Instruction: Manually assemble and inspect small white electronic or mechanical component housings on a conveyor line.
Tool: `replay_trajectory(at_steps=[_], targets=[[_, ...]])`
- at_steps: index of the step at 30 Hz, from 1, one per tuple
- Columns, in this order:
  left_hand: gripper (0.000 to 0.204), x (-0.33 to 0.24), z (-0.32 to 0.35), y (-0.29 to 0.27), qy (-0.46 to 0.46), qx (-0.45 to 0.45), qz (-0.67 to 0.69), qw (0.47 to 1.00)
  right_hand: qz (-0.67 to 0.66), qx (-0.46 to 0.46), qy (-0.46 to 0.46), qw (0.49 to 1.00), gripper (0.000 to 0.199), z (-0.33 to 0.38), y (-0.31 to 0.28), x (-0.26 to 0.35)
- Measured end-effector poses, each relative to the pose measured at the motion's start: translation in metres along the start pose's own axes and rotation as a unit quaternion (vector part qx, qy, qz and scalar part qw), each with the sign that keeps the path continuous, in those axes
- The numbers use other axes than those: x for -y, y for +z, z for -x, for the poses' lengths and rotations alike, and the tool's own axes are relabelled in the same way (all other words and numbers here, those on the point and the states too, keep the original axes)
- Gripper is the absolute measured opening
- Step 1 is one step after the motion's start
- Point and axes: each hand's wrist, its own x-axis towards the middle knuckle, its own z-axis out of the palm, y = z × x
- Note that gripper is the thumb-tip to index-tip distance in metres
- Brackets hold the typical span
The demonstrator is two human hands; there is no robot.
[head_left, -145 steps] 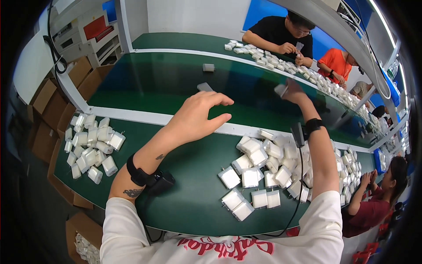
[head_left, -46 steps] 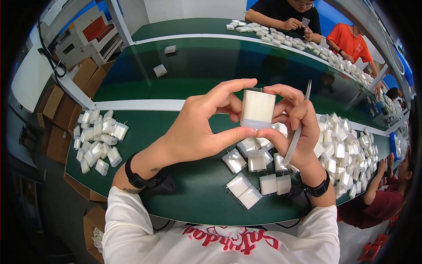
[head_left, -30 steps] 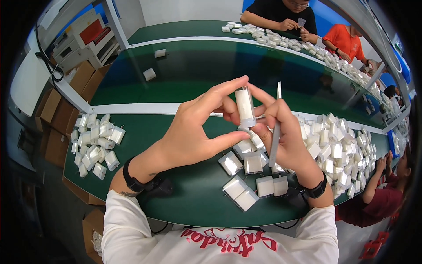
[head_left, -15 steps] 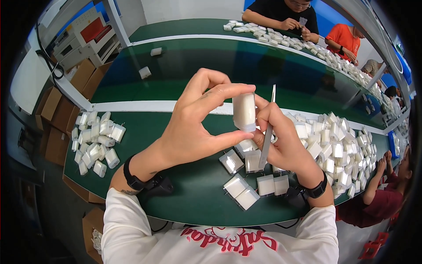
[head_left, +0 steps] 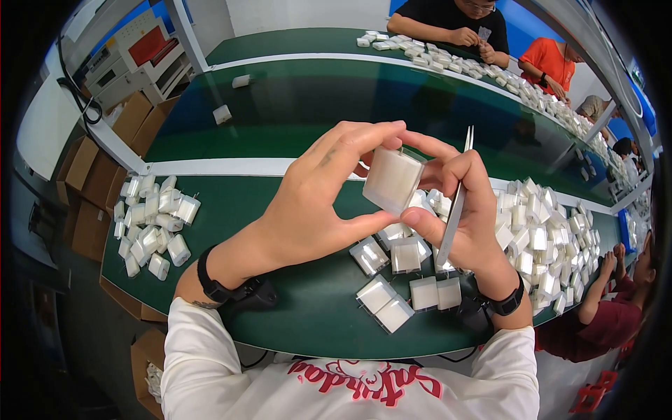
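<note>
Holding a white block (head_left: 393, 178) up off the bench (head_left: 301, 329) with both hands, roughly mid-scene and in front of the white rail (head_left: 217, 168). It's in a clear case and tilted a bit.

Left hand (head_left: 318, 189) has it pinched, thumb at the bottom and index finger up top, kind of a big C shape. Right hand (head_left: 476, 203) is doing double duty: it's closed around some tweezers (head_left: 455, 210), tips pointing up and away, while the thumb and a fingertip are on the block too. Can't really tell what the fingers behind the block are up to. Both wrists have black straps, left one (head_left: 213, 276) and right one (head_left: 509, 301).

Under and right of the hands there's a big pile (head_left: 546, 238) of the same blocks, plus two pairs lying flat toward the near edge, one pair (head_left: 385, 303) at an angle and the other pair (head_left: 434, 292) straighter. Smaller heap (head_left: 150, 224) over on the left end of the bench.

Past the rail is a dark green belt (head_left: 294, 133) with two loose blocks (head_left: 222, 114) far left, apart from each other. Far side has a long line of blocks (head_left: 448, 61), with people in black (head_left: 448, 28) and orange (head_left: 549, 63) behind it.
</note>
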Motion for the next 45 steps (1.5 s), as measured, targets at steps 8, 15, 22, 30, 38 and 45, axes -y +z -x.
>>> replay_trajectory(at_steps=[8,15,22,30,38,45], targets=[[0.079,-0.001,-0.001,0.002,0.030,-0.033,-0.019,0.999,-0.032,-0.054,0.009,0.998,0.039,0.001,0.003,0.001],[0.059,0.000,0.002,-0.002,-0.085,-0.031,0.112,0.990,0.034,-0.038,-0.067,0.996,0.036,0.001,0.001,-0.003],[0.035,0.000,-0.001,-0.002,0.015,-0.030,0.007,0.999,0.035,-0.050,-0.074,0.995,0.035,0.001,0.002,-0.004],[0.031,0.004,-0.004,-0.004,0.065,-0.035,-0.048,0.996,0.089,-0.051,-0.096,0.990,0.040,0.001,0.000,-0.005],[0.034,0.005,-0.003,-0.007,0.065,-0.026,-0.056,0.996,0.170,-0.024,-0.116,0.978,0.042,0.002,-0.001,-0.002],[0.032,0.003,-0.002,-0.004,0.079,-0.040,-0.096,0.991,0.093,-0.070,-0.079,0.990,0.042,0.001,0.006,-0.002]])
